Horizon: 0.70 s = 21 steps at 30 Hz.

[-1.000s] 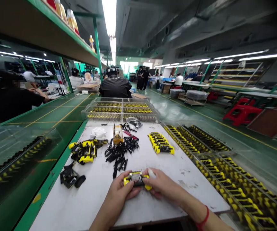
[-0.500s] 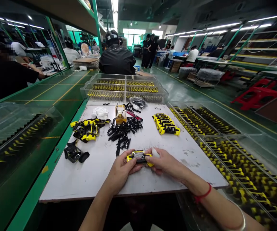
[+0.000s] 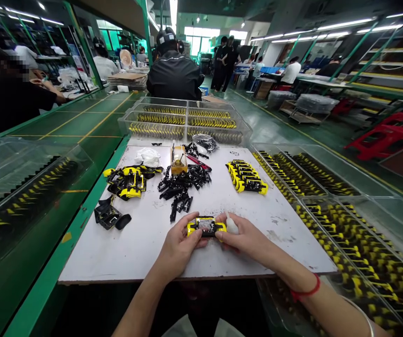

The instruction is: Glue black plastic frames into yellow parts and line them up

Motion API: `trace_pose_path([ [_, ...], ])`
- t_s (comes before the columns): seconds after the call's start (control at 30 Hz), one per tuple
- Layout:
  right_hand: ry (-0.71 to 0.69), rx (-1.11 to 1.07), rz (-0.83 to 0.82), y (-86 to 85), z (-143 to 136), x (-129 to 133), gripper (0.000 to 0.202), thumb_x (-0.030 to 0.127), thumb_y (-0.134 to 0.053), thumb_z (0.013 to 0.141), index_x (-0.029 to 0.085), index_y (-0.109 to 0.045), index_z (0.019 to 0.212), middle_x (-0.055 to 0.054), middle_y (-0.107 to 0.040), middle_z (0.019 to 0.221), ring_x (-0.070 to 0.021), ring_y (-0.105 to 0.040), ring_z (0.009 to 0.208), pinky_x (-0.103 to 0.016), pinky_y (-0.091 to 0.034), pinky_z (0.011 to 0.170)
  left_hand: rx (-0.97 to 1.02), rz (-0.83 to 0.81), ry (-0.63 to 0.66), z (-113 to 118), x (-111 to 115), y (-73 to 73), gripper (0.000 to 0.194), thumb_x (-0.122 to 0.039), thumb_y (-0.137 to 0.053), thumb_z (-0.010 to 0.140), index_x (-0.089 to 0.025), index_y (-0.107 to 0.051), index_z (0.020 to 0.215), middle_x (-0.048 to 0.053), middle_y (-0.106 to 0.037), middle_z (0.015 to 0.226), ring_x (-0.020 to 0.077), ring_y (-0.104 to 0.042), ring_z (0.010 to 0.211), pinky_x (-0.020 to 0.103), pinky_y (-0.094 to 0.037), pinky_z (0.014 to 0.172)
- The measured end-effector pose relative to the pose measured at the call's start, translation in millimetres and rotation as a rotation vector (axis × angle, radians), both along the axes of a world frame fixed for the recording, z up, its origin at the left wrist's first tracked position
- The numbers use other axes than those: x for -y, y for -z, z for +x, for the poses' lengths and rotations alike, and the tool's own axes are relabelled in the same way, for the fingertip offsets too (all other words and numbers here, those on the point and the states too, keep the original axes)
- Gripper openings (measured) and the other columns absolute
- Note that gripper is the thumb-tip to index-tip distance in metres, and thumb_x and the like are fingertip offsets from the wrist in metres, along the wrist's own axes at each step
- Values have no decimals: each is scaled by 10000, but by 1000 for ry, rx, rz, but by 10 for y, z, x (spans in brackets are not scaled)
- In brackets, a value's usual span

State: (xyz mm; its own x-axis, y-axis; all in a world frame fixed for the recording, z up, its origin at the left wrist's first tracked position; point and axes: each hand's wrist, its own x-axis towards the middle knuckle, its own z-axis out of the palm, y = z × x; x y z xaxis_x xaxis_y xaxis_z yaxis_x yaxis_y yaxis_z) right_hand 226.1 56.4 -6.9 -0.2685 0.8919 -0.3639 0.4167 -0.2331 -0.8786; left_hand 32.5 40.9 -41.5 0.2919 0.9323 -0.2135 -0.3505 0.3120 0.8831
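Observation:
Between both hands I hold a yellow-and-black plastic housing (image 3: 206, 225) above the front of the white board (image 3: 124, 255). My left hand (image 3: 182, 241) is closed on its left end, thumb on the front edge. My right hand (image 3: 245, 236) grips the right end and also keeps a small white nozzle bottle (image 3: 232, 225) tucked by the index finger. Beyond the hands lies a heap of black plastic parts (image 3: 183, 185). A row of yellow-and-black housings (image 3: 246, 177) stands to the right, and more loose housings (image 3: 127, 182) lie to the left.
A small yellow box (image 3: 179, 166) with thin tools, a white cloth (image 3: 147, 157) and a red pen-like tool (image 3: 198, 163) are at the back. Clear trays of parts stand behind (image 3: 187, 105), right (image 3: 298, 199) and left (image 3: 78, 161). A person in black (image 3: 175, 75) sits ahead.
The whole view has shifted slightly. The housing stays between both hands, and the right thumb has slid to its lower right edge. The white bottle's nozzle now points up more visibly.

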Motion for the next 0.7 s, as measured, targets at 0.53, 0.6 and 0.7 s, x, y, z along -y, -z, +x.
trace_pose_path([
  [0.53,62,84,116,32,-39,22,237,339,-606,744,192,-534,916,61,-521,522,-107,-442,444,-234,-346,477,67,-41,21,-4,22,-104,640,-330,-688,785,-112,-435,1331,138,-645,1093,254,-656,954,405,-515,901],
  [0.6,49,86,139,56,-25,37,209,325,-593,747,196,-535,900,52,-545,543,-118,-464,469,-240,-363,496,19,-11,21,16,45,-103,696,-363,-684,780,-111,-390,1359,139,-647,1083,245,-659,916,397,-525,868],
  [0.7,16,14,187,106,-2,40,161,284,-576,729,187,-549,855,6,-632,694,-156,-548,634,-254,-411,595,-51,38,-6,57,44,-9,749,-460,-643,789,-129,-347,1392,145,-651,1088,246,-647,927,363,-520,847],
])
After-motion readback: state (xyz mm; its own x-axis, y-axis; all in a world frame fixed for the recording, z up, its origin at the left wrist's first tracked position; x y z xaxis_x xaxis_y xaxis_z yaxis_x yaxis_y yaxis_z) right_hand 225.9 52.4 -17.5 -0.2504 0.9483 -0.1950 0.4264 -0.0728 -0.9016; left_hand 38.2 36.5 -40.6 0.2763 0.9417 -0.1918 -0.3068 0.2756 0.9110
